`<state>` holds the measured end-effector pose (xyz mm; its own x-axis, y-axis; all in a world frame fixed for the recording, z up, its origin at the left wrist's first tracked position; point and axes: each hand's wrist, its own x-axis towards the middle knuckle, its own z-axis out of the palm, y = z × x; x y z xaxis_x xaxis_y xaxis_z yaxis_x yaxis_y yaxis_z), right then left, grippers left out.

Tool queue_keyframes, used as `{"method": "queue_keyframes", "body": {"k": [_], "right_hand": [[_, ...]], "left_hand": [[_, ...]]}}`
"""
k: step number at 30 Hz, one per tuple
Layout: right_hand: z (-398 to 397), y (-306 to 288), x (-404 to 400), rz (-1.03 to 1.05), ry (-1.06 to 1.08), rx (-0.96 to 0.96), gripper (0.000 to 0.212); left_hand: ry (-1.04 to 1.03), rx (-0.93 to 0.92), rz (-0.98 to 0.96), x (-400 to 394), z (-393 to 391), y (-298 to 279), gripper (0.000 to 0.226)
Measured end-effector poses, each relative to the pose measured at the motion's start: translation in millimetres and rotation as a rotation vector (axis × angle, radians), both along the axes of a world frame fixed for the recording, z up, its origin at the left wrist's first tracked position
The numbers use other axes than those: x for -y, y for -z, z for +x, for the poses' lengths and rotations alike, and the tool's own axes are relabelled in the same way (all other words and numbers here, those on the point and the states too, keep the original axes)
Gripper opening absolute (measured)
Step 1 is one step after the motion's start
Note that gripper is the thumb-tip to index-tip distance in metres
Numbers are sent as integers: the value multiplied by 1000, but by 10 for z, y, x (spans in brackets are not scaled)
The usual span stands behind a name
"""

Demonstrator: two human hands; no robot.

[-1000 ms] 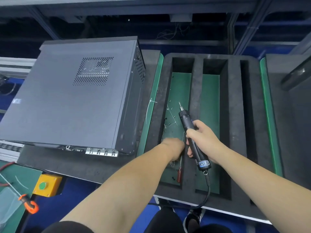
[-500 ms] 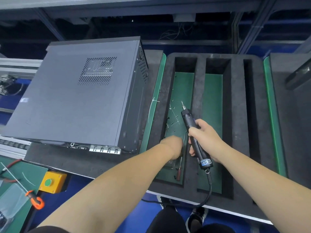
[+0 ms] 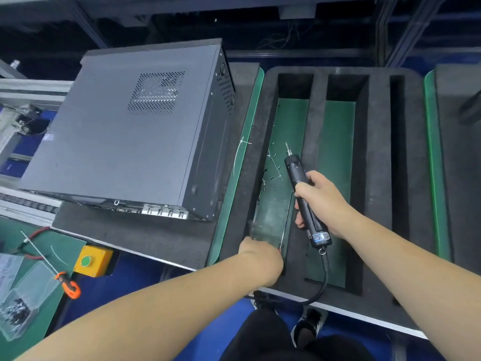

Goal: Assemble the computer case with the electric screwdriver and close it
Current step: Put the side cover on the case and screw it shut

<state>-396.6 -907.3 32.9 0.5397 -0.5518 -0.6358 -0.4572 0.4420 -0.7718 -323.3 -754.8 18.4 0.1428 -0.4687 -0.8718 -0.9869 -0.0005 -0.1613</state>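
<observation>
Screwdriver (image 3: 304, 196) in right hand (image 3: 321, 201), bit up-left, away from person.

head view: single camera, high above the foam tray (image 3: 377, 178) | faces forward and steeply down | close, at arm's reach | computer case (image 3: 125, 142) left of tray | no second view shares the scene

1. The bench is evenly lit from overhead; shadows are soft and faint.
2. The background toward 12 o'clock is left dark.
3. Straight edges are bowed by wide-angle distortion toward 3 and 9 o'clock.
4. Slight softness is seen throughout.
</observation>
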Motion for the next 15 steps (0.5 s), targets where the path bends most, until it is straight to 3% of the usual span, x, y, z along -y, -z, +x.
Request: {"method": "queue_keyframes", "body": {"k": [3,9,15], "right_hand": [[7,4,4,-10,-4,-6,36],[2,-14,6,-23,-24,-8,38],[-11,-26,4,-25,-35,5,38]], "left_hand": [[-116,12,24,33,1,-8,71],[-462,-103,-42,73,5,60,92],[-458,-114,-162,44,31,112,83]]}}
